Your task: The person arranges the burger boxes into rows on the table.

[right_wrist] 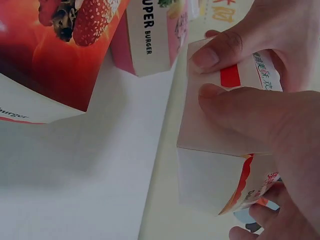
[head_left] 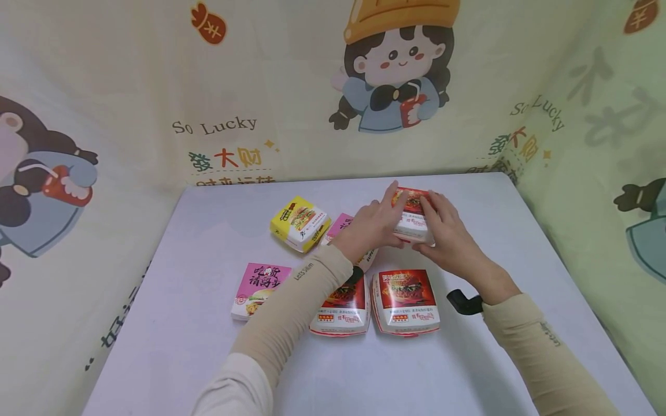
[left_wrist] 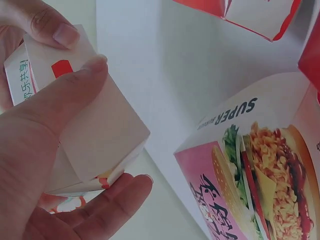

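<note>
Both hands grip one red and white burger box (head_left: 413, 222) at the back right of the table. My left hand (head_left: 370, 226) holds its left side and my right hand (head_left: 454, 238) its right side. In the left wrist view, both thumbs press on the plain white side (left_wrist: 107, 125) of the box, near a small red tab. Fingers curl round its far side, as the right wrist view also shows. Just in front of the hands stand two more red burger boxes, the right one (head_left: 406, 300) whole in view and the left one (head_left: 343, 306) partly under my left forearm.
A pink burger box (head_left: 260, 286) lies at the left, its right part covered by my left sleeve. Behind it stands a yellow box (head_left: 300, 224). Another pink box (head_left: 339, 224) is mostly hidden behind my left wrist. A patterned cloth (head_left: 291, 86) hangs round the white table (head_left: 171, 341).
</note>
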`<state>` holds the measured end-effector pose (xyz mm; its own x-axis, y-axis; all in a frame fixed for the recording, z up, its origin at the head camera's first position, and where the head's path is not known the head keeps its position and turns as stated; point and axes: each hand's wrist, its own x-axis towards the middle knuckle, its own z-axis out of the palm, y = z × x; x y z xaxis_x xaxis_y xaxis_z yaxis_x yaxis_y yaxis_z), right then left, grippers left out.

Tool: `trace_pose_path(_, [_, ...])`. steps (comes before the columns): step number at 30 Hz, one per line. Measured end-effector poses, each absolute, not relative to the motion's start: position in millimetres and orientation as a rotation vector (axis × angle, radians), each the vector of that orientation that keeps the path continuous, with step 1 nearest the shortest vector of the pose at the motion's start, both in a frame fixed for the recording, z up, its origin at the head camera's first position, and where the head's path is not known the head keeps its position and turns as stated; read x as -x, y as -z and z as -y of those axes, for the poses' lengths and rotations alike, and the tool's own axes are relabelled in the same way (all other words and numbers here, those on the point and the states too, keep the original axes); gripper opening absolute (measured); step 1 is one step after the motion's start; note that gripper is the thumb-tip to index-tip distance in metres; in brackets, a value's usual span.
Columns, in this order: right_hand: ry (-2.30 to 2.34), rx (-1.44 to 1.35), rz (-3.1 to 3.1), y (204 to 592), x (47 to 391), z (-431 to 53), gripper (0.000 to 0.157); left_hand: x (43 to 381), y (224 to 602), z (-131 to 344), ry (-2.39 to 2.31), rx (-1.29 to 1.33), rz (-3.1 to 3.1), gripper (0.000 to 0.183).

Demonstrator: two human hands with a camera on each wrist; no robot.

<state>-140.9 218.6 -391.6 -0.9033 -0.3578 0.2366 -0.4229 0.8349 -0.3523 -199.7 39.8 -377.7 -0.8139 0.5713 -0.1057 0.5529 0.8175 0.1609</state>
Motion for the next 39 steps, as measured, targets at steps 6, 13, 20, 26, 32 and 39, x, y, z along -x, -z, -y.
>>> trace_pose_path(6, [-0.586, -0.623, 2.855, 391, 142, -219, 0.094, 201, 377, -40, -0.176, -0.89, -2.839, 0.114])
trace_pose_path(13, [-0.658, -0.691, 2.814, 394, 140, -220, 0.079, 199, 375, -38, -0.172, -0.923, -2.795, 0.102])
trace_pose_path(20, [-0.634, -0.741, 2.751, 400, 141, -221, 0.074, 196, 375, -35, -0.202, -0.954, -2.79, 0.093])
trace_pose_path(26, [-0.602, -0.679, 2.805, 396, 140, -223, 0.07, 195, 377, -34, -0.185, -0.998, -2.816, 0.093])
trace_pose_path(32, [-0.573, -0.613, 2.889, 392, 140, -222, 0.081, 191, 376, -32, -0.172, -1.069, -2.845, 0.086])
trace_pose_path(39, [-0.539, -0.604, 2.889, 392, 141, -221, 0.091, 190, 374, -32, -0.133, -1.048, -2.823, 0.093])
